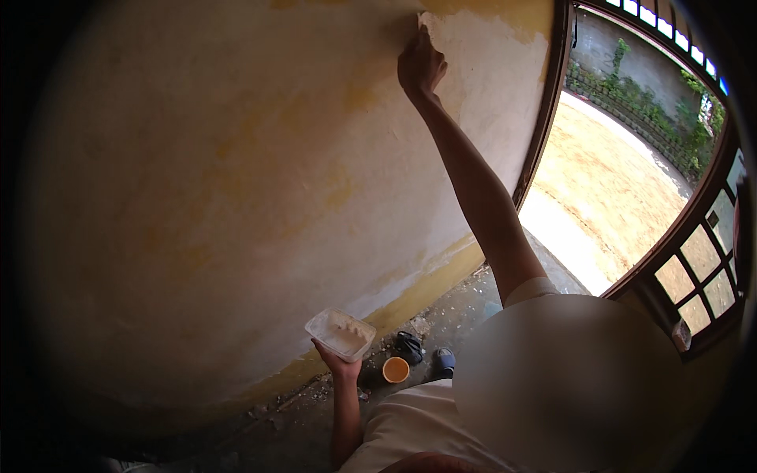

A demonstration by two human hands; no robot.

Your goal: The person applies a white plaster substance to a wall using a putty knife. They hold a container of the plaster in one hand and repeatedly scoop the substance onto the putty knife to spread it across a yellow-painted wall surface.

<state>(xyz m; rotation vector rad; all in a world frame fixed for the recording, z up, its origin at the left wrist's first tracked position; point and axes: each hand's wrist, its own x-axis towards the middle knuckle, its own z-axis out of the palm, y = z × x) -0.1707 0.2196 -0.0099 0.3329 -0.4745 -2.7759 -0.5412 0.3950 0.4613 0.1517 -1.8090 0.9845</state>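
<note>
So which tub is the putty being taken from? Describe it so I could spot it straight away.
Start at the big pale wall with its yellow band along the bottom. Just in front of that band, the left hand holds up a shallow rectangular container. Unlike the small round orange cup on the floor beside it, it is clear plastic with whitish paste inside.

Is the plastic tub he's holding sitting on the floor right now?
No, the left hand holds the clear plastic tub up from beneath, well above the floor where the orange cup stands.

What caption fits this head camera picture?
Right hand reaches high on a white-and-yellow wall while the left hand holds a plastic tub.
</note>
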